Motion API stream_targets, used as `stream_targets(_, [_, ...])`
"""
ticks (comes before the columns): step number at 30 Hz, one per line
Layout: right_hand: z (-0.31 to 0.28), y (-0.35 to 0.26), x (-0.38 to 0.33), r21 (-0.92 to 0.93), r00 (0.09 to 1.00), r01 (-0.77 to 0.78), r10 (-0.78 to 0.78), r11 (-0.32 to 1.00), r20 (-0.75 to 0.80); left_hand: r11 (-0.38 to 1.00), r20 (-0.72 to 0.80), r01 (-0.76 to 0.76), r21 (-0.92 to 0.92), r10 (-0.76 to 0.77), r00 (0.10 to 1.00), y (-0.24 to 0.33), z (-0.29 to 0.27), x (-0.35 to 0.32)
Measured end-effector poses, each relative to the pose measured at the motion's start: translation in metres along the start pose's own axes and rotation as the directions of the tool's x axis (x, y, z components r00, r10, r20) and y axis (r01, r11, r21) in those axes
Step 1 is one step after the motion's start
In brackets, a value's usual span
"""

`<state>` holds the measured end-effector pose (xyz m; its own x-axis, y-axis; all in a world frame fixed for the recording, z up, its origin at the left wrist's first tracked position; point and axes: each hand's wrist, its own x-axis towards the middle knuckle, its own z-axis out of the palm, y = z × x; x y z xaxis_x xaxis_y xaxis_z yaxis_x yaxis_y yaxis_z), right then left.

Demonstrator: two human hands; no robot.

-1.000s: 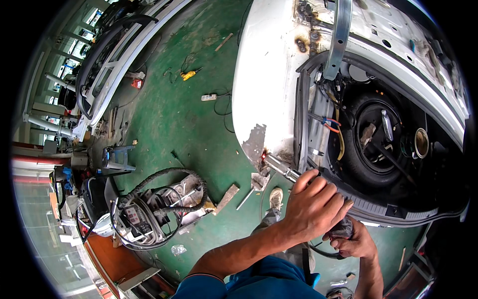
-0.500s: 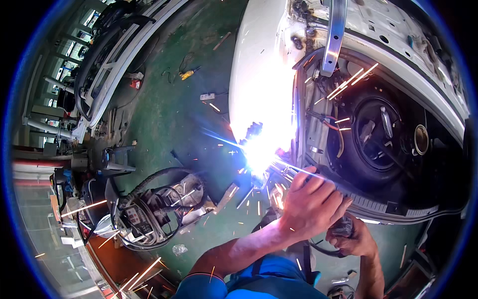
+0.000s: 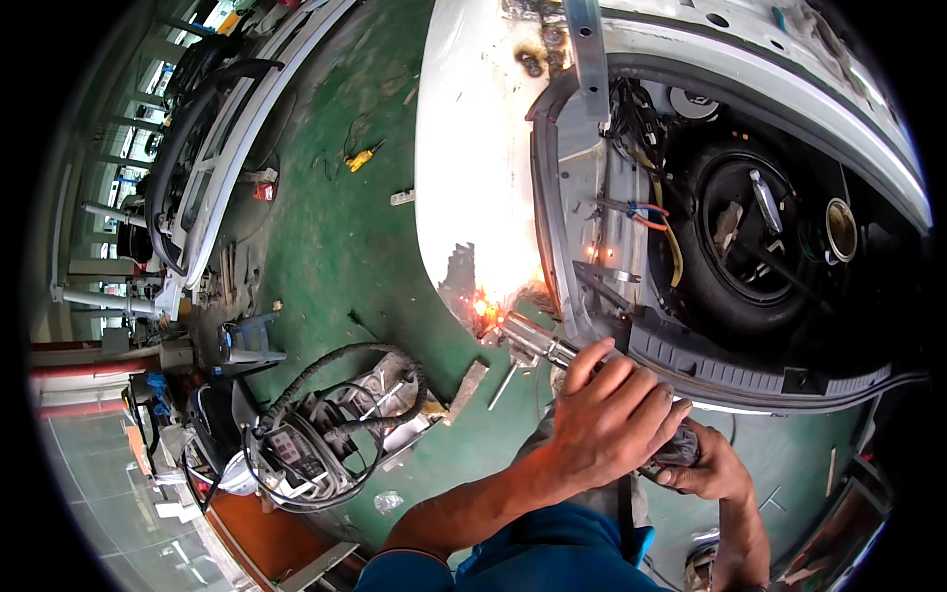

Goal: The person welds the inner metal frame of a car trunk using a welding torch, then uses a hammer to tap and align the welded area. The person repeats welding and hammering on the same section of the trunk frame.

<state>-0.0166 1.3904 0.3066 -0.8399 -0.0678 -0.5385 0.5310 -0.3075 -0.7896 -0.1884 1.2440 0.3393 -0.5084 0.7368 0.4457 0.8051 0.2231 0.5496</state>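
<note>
The big white flash of half a second ago has died down, and only a small orange glow (image 3: 483, 308) sits at the lower edge of the white car body panel (image 3: 473, 168), with a few stray sparks near the trunk opening. The shower of streaks that flew over the spare tyre (image 3: 745, 242) is gone, and the blue cast around the picture's rim with it.

The left hand (image 3: 612, 419) lies over the welding torch (image 3: 538, 338), fingers curled around its barrel in a closed grip, much as before. The torch's metal nozzle points up and left, its tip just beside the glow at the panel's scorched bottom corner. The right hand (image 3: 705, 469) sits lower and to the right, wrapped around the dark rear of the torch (partly hidden behind the left hand, though the fingers are clearly closed on it).

On the green floor (image 3: 335, 247) to the left, the welding machine (image 3: 306, 449) with its looped black hose stands well apart from the hands, in the same spot as earlier.
</note>
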Motion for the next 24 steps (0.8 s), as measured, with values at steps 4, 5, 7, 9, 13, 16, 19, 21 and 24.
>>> stream_targets(4, [0.003,-0.003,0.004,0.034,1.0,-0.015,0.014,0.999,0.026,1.0,0.009,-0.01,0.024,0.01,1.0,-0.004,-0.002,0.003])
stream_targets(5, [0.003,-0.004,0.005,0.039,0.999,-0.017,0.016,0.999,0.029,0.999,0.006,-0.012,0.036,0.011,1.0,-0.005,-0.003,0.004])
stream_targets(7, [0.003,-0.005,0.007,0.045,0.999,-0.022,0.021,0.999,0.035,0.999,0.005,-0.011,0.033,0.011,1.0,-0.006,-0.005,0.006])
stream_targets(9, [0.004,-0.008,0.009,0.046,0.999,-0.023,0.022,0.999,0.033,1.0,-0.007,-0.005,0.021,0.005,1.0,-0.008,-0.005,0.006])
stream_targets(13, [0.007,-0.006,0.01,0.056,1.0,0.009,-0.01,0.998,0.029,1.0,-0.027,-0.001,0.007,0.001,1.0,-0.009,-0.007,0.006])
stream_targets(16, [0.01,-0.004,0.011,0.097,0.999,-0.024,0.021,0.995,0.036,1.0,-0.033,0.005,0.002,-0.005,0.999,-0.011,-0.008,0.004])
stream_targets(19, [0.012,-0.001,0.012,0.101,0.999,-0.026,0.022,0.995,0.039,1.0,-0.031,0.006,0.001,-0.006,0.999,-0.013,-0.009,0.002])
stream_targets(21, [0.012,0.003,0.012,0.099,0.999,-0.023,0.019,0.995,0.035,1.0,-0.013,0.006,0.006,-0.006,1.0,-0.014,-0.01,0.001])
stream_targets(24, [0.014,0.0,0.012,0.203,0.993,-0.112,0.105,0.973,0.044,1.0,-0.029,-0.008,0.018,0.008,1.0,-0.017,-0.009,-0.001])
